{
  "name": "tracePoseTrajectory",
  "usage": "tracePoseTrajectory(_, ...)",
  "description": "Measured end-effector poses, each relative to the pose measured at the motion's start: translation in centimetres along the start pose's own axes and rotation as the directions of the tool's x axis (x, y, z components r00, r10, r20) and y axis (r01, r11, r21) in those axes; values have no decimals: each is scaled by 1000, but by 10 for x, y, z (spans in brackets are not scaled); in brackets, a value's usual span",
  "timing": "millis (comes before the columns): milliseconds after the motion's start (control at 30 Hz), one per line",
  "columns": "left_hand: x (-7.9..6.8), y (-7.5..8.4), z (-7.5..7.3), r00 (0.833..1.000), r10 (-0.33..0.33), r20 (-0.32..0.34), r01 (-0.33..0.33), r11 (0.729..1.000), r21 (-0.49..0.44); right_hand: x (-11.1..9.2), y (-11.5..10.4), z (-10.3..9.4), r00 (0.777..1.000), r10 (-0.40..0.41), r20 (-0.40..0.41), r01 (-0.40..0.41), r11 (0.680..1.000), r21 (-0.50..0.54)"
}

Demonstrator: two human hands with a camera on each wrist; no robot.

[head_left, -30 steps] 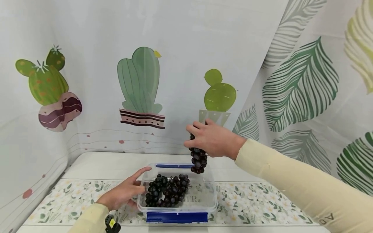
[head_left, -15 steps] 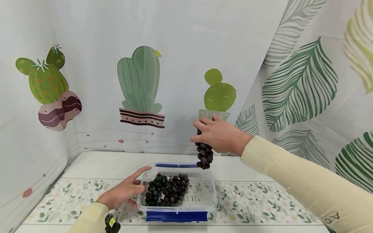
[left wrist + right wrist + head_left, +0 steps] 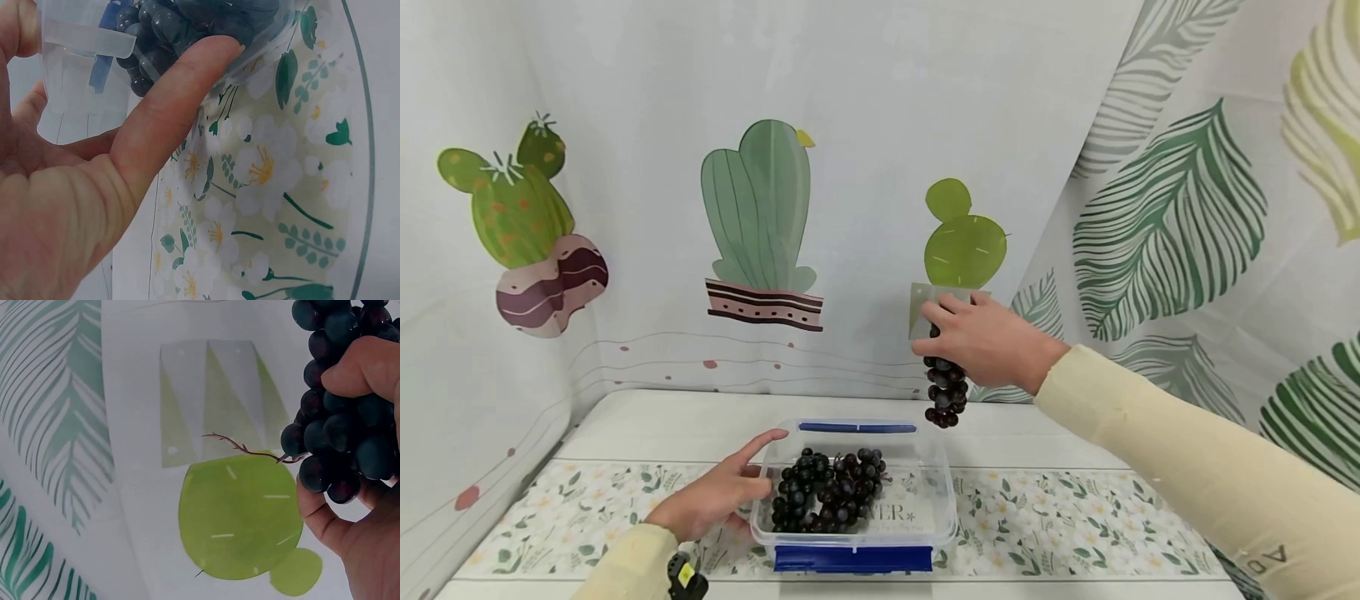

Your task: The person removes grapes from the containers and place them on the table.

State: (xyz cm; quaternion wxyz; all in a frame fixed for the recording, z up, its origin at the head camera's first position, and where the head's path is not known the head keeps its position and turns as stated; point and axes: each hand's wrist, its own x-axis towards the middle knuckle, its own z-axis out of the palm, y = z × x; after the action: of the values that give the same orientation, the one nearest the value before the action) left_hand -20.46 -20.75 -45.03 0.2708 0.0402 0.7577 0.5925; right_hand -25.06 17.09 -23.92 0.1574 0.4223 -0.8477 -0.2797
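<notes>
My right hand (image 3: 985,337) grips a bunch of dark grapes (image 3: 946,392), which hangs in the air behind and above the container's right side. In the right wrist view the thumb and fingers wrap the bunch (image 3: 340,434), and a thin bare stem sticks out of it. A clear plastic container (image 3: 946,500) with blue latches stands on the table, its top uncovered. More dark grapes (image 3: 850,492) lie in its left half. My left hand (image 3: 711,493) rests against the container's left wall, index finger stretched to the back corner. The left wrist view shows the thumb (image 3: 169,106) straight along that wall.
The white table (image 3: 700,408) carries a floral strip (image 3: 1030,525) beneath the container. A pale curtain (image 3: 865,167) printed with cacti hangs close behind, and a leaf-printed curtain (image 3: 1172,225) closes off the right side.
My right hand has moved to the right and slightly up with the bunch of grapes, away from over the container. The left hand and the container have stayed put.
</notes>
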Motion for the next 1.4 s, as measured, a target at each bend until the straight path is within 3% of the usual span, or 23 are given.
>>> tracePoseTrajectory(933, 3, -1, -1, 1000, 3, -4, -3, 1000, 0, -19, 11, 22, 995, 79, 58, -81, 996, 33)
tracePoseTrajectory(1400, 3, -2, 0, 1000, -15, -16, 15, 1000, -2, -26, 2, 40, 992, 118, 55, -120, 992, 35)
